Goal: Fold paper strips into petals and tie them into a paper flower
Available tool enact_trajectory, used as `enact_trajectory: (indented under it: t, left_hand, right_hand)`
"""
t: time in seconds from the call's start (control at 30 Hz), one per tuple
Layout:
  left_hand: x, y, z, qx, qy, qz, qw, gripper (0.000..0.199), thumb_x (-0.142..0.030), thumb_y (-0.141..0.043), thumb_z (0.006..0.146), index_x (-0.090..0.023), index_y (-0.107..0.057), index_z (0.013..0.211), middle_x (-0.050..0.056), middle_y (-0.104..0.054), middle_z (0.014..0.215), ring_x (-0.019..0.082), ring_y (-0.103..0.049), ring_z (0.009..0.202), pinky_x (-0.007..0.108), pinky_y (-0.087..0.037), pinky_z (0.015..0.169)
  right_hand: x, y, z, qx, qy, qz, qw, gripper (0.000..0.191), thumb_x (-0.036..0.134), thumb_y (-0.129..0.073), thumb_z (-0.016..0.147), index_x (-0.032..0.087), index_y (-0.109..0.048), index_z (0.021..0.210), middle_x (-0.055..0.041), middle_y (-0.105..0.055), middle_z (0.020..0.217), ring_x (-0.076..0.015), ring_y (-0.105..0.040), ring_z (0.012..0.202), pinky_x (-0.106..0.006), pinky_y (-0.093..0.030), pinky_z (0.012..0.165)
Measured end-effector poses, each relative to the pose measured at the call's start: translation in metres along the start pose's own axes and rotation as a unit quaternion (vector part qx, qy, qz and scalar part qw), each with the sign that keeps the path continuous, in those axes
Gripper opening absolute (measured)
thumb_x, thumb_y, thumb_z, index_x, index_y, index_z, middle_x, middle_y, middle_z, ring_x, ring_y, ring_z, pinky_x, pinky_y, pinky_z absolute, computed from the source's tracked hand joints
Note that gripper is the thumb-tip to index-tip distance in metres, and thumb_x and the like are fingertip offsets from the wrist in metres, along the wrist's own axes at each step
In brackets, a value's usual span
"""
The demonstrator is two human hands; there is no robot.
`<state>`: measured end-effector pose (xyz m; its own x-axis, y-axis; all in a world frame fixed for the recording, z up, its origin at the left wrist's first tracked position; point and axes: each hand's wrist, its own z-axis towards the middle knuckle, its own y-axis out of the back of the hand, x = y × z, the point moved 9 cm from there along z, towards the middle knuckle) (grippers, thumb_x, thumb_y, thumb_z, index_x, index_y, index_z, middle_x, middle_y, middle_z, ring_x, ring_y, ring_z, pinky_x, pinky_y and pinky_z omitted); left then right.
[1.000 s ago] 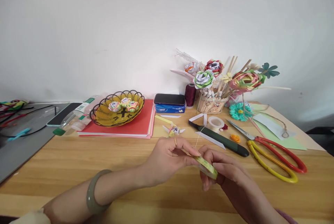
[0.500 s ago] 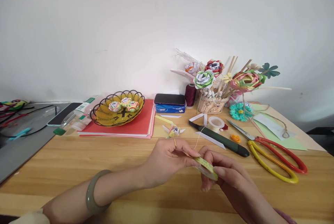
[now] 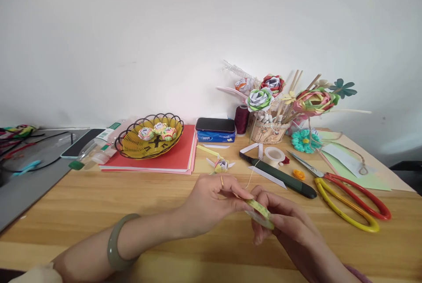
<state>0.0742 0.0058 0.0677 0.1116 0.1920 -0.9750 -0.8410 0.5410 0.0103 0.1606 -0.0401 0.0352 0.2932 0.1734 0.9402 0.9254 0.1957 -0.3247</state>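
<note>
Between my two hands is a thin roll of yellow-green patterned tape [image 3: 260, 209], tilted above the wooden table. My left hand [image 3: 212, 201], with a ring and a green bangle, pinches its upper left edge between thumb and finger. The thumb and fingers of my right hand [image 3: 290, 217] close on the roll's lower right side. A thin pale thread [image 3: 251, 175] rises behind the fingers; its lower end is hidden. Just beyond my left hand lies a small folded paper flower [image 3: 221, 165] with white and yellow strips around it.
Large scissors [image 3: 351, 199], a dark green cutter [image 3: 286, 179] and a white tape roll [image 3: 274, 156] lie at the right. Behind them stands a basket of paper flowers [image 3: 268, 129]. A yellow basket [image 3: 141, 149] with small paper flowers sits on red paper [image 3: 165, 160] at the left, near plastic bottles [image 3: 87, 153].
The view has shifted very slightly. Both hands keep their hold on the patterned tape roll, which is tilted almost as before.
</note>
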Motion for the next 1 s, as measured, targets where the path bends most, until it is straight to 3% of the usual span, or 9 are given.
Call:
enact_trajectory:
  t: [0.5, 0.87, 1.0]
  left_hand:
    - [0.004, 0.001, -0.001, -0.003, 0.026, -0.002, 1.000, 0.017, -0.029, -0.069, 0.065, -0.014, -0.066, 0.068, 0.003, -0.063, 0.068, 0.012, -0.059, 0.065, 0.026, -0.050, 0.064]
    - [0.000, 0.002, -0.003, -0.008, -0.014, 0.019, 1.000, 0.013, -0.025, -0.069, 0.065, -0.013, -0.067, 0.068, 0.004, -0.062, 0.068, 0.011, -0.058, 0.065, 0.023, -0.050, 0.062]
    - [-0.011, 0.002, -0.004, -0.011, -0.067, 0.064, 0.996, 0.014, -0.027, -0.068, 0.066, -0.014, -0.067, 0.066, 0.005, -0.065, 0.066, 0.013, -0.059, 0.066, 0.030, -0.050, 0.072]
  right_hand:
    - [-0.005, 0.001, 0.001, 0.003, -0.008, -0.015, 1.000, 0.019, 0.033, -0.058, 0.069, 0.017, -0.050, 0.061, 0.0010, -0.050, 0.062, -0.0113, -0.049, 0.054, -0.025, -0.041, 0.055]
    - [-0.003, 0.004, 0.002, -0.013, 0.012, -0.037, 0.999, 0.020, 0.031, -0.056, 0.070, 0.018, -0.048, 0.057, 0.0020, -0.048, 0.064, -0.0115, -0.049, 0.056, -0.025, -0.039, 0.059]
    - [-0.002, 0.005, 0.002, -0.019, 0.015, -0.052, 0.998, 0.023, 0.033, -0.057, 0.069, 0.018, -0.047, 0.056, 0.0017, -0.046, 0.064, -0.0119, -0.048, 0.055, -0.025, -0.040, 0.057]
